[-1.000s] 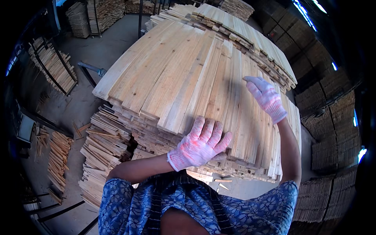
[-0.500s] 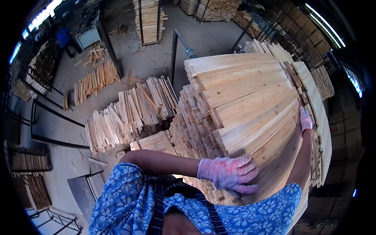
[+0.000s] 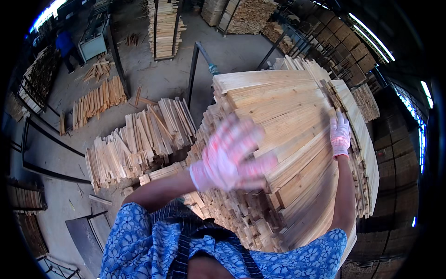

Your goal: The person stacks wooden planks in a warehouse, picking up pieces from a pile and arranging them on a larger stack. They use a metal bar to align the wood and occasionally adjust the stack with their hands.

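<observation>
Left hand [image 3: 231, 156] is splayed over the stack's [image 3: 283, 111] left edge; right hand [image 3: 340, 133], grip unclear, touches its right; rack [image 3: 163, 58] holds slats [image 3: 165, 33].

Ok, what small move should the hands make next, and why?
Probably lower the left hand to the near ends of the top boards and nudge them even: those ends look staggered, the hand is spread and appears clear of them, while the right hand is at the far ends, seemingly placed to steady them.
</observation>
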Available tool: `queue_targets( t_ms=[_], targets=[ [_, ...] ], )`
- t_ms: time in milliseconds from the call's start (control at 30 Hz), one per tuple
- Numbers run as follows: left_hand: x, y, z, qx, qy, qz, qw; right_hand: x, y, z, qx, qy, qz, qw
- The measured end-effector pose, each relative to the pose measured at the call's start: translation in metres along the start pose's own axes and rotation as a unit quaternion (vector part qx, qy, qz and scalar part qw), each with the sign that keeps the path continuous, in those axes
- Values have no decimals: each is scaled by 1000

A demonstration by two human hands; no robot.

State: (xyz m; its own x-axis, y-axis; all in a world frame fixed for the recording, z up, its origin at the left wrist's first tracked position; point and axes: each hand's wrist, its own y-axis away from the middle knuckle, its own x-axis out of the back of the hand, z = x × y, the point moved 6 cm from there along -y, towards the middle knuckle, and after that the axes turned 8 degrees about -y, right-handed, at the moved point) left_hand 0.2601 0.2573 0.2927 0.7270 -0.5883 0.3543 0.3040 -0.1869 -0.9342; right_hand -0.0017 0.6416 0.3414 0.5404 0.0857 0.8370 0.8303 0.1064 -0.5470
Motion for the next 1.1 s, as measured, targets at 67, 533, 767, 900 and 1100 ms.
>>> queue_targets(
  t_ms=[67, 533, 767, 900, 1100],
  targets=[
    [-3, -4, -65, 98, -45, 96, 989, 3, 5, -47, 88, -110, -43, 989],
    [-23, 41, -143, 314, 119, 142, 931, 39, -41, -344, 269, -239, -210, 909],
    [-51, 211, -196, 492, 164, -305, 799, -86, -43, -617, 522, -16, -379, 764],
    [-59, 350, -202, 512, 200, -537, 641, -236, -21, -724, 572, 80, -382, 722],
    [-9, 495, -238, 636, 173, -551, 511, -447, 94, -773, 459, -191, -522, 693]
  ],
)
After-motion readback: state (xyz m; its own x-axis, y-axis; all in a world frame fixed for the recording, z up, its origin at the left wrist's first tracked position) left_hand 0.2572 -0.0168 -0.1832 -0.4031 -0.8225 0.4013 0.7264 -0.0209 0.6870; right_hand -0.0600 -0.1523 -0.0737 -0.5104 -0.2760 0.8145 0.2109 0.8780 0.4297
